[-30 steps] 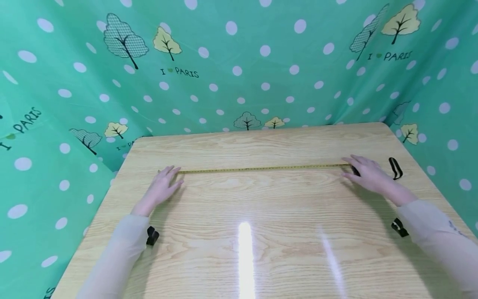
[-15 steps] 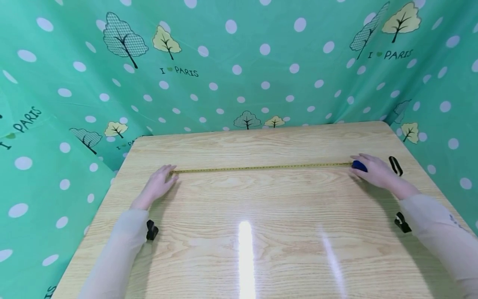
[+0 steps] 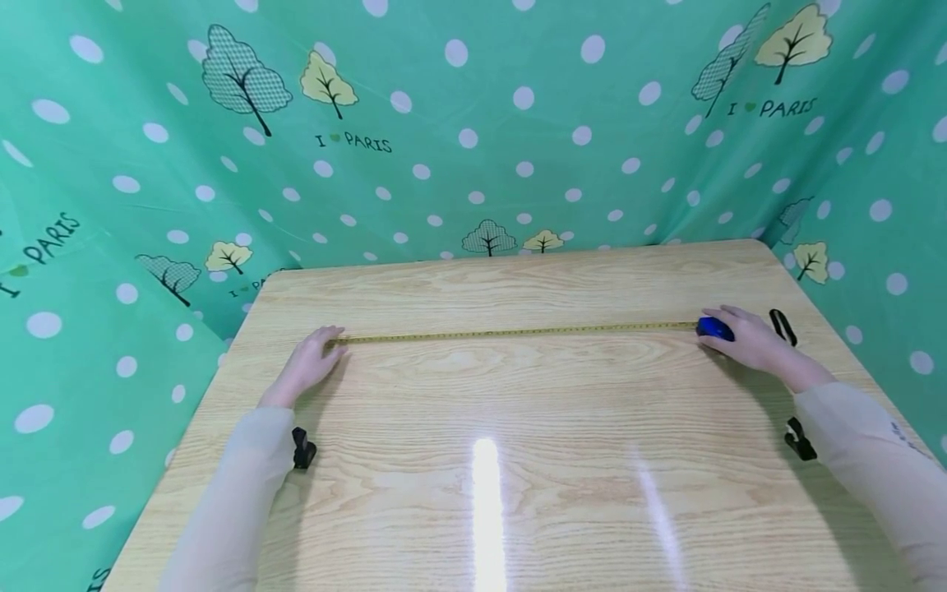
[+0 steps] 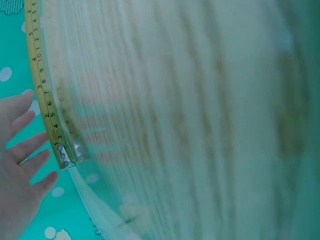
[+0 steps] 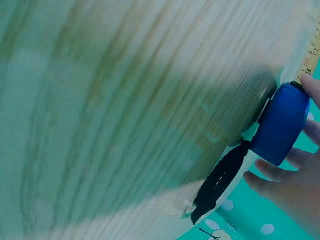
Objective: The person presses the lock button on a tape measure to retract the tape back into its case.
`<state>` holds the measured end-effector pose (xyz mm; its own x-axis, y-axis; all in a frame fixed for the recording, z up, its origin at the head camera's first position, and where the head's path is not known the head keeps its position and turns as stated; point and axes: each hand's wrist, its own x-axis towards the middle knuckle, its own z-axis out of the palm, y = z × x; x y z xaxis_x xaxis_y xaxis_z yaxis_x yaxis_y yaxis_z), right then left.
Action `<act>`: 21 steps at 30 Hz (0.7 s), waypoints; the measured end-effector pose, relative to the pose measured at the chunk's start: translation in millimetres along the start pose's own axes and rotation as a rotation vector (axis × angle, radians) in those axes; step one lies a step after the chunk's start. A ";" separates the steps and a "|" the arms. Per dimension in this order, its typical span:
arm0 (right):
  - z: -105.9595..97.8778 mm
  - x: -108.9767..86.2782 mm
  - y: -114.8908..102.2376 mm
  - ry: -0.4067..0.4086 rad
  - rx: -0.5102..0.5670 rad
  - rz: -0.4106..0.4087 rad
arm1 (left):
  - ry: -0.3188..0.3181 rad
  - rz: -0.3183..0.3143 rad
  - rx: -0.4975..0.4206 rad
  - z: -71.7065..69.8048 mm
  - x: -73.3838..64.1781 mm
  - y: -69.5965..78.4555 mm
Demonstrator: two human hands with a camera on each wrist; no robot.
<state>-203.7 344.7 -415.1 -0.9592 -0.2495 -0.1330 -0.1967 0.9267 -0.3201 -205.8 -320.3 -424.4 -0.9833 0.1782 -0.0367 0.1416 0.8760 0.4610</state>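
Our left hand (image 3: 311, 362), left of centre in the head view, has its fingers spread and relaxed beside the free end of the tape measure's yellow blade (image 3: 518, 332); we cannot tell whether a fingertip touches it. We see that blade run straight and nearly level across the middle of the frame, over the pale wood-grain table (image 3: 518, 395). Up close, at the left of the left wrist view, it shows two rows of dark numerals and a silvery, riveted metal hook (image 4: 66, 162) at its end. Right of centre in the head view, we have the right hand (image 3: 747, 339) loosely around the glossy deep-blue case (image 3: 715, 329), fingers apart. The right wrist view shows that rounded case at right, with a black mouth where the blade enters and a black woven strap (image 5: 220, 182) trailing towards lower centre.
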 end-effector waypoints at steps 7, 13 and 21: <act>0.9 -1.5 0.4 -0.013 0.013 0.015 | 0.014 -0.004 0.001 1.1 2.2 -1.5; 1.5 -0.5 0.3 -0.022 0.019 -0.002 | 0.025 -0.021 0.017 1.9 3.3 -1.3; 0.8 1.4 3.3 -0.030 0.049 -0.033 | 0.056 -0.003 0.041 2.1 3.6 -2.8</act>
<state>-205.5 347.1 -417.1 -0.9457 -0.2885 -0.1500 -0.2168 0.9032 -0.3706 -209.4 -321.2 -427.7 -0.9884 0.1517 0.0121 0.1424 0.8942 0.4245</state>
